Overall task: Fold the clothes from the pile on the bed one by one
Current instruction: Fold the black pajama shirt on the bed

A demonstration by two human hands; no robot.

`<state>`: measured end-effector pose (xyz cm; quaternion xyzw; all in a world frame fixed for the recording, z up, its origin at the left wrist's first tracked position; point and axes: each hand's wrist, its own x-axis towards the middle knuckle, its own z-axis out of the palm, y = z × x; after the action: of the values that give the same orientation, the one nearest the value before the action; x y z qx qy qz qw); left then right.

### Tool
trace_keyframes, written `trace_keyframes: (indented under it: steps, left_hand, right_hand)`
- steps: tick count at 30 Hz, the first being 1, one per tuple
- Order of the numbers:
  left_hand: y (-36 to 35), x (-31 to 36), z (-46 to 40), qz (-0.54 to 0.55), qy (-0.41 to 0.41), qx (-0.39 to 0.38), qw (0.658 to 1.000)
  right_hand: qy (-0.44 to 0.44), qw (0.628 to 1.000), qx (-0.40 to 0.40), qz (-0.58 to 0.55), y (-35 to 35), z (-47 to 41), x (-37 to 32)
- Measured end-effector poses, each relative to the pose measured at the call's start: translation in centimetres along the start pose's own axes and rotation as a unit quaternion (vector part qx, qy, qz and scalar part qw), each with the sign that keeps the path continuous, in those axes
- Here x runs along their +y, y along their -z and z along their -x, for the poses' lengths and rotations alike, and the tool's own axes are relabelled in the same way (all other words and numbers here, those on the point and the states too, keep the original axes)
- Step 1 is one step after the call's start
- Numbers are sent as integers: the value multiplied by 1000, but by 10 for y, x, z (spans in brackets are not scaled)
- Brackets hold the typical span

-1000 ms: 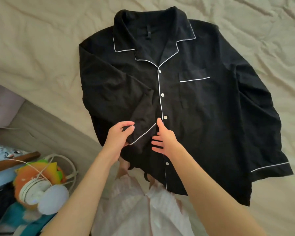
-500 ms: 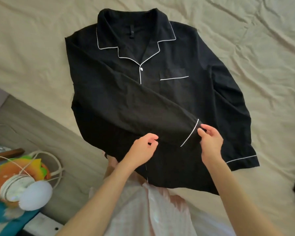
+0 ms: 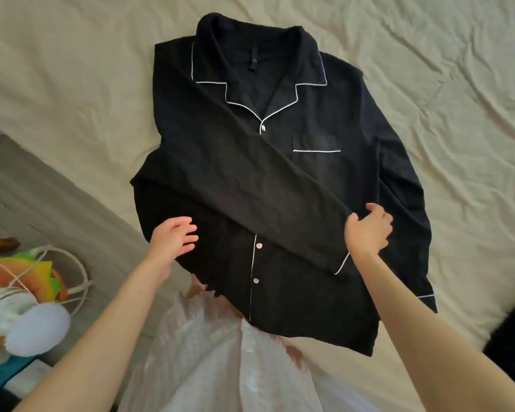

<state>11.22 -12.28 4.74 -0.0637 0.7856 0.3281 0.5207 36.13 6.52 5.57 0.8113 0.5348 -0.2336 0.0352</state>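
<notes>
A black pyjama shirt (image 3: 324,179) with white piping lies face up on the beige bed sheet (image 3: 72,84), collar away from me. Its left sleeve (image 3: 250,203) is laid slantwise across the chest, cuff toward the lower right. My right hand (image 3: 369,230) grips the cuff end of that sleeve, thumb and fingers curled on the cloth. My left hand (image 3: 174,237) hovers at the shirt's lower left edge with fingers spread and relaxed, holding nothing. The other sleeve (image 3: 411,221) runs down the shirt's right side.
The bed's edge (image 3: 57,209) runs diagonally at the left. Beyond it sit a colourful stuffed toy (image 3: 27,275), white headphones (image 3: 27,325) and a white cable. A dark garment (image 3: 512,337) peeks in at the right edge. My pale pink top (image 3: 220,367) fills the bottom.
My right hand carried the sleeve cuff from the shirt's button line across to the right side. My left hand let go of the sleeve and opened near the left hem.
</notes>
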Motion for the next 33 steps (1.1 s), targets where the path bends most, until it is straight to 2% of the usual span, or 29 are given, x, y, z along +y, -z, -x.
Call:
trace_keyframes:
  steps: [3, 6, 10, 13, 17, 21, 25, 27, 28, 30, 31, 33]
  left_hand:
    - [10, 19, -16, 122, 14, 27, 992]
    - [14, 42, -32, 221, 41, 39, 974]
    - [23, 57, -58, 385, 128, 17, 914]
    - [36, 59, -76, 453, 155, 3, 878]
    - [49, 56, -89, 497, 185, -29, 847]
    - [53, 53, -95, 518, 196, -86, 828]
    - [57, 43, -97, 551, 197, -48, 809]
    - [59, 39, -99, 588, 191, -26, 785]
    - [59, 40, -99, 601, 188, -15, 777]
    - [58, 42, -103, 608, 176, 0, 774]
    - [58, 45, -104, 605, 170, 0, 777]
    - [57, 49, -104, 583, 161, -10, 797]
  right_hand:
    - [134, 990, -41, -9, -18, 10, -59]
    - [255, 961, -99, -26, -45, 26, -129]
    - [391, 908, -148, 12, -82, 45, -221]
    - [444, 881, -158, 41, -106, 47, -285]
    - [441, 879, -171, 68, -135, 51, -353]
    - [398, 889, -199, 105, -158, 58, -389]
    - [258, 940, -225, -3, -167, 44, -406]
    - [184, 939, -276, -86, -160, 42, -413]
    - [175, 940, -278, -89, -159, 37, -414]
    - [140, 931, -288, -174, -159, 28, -407]
    - [180, 932, -267, -163, -160, 27, -403]
    - [202, 938, -236, -151, -160, 24, -393]
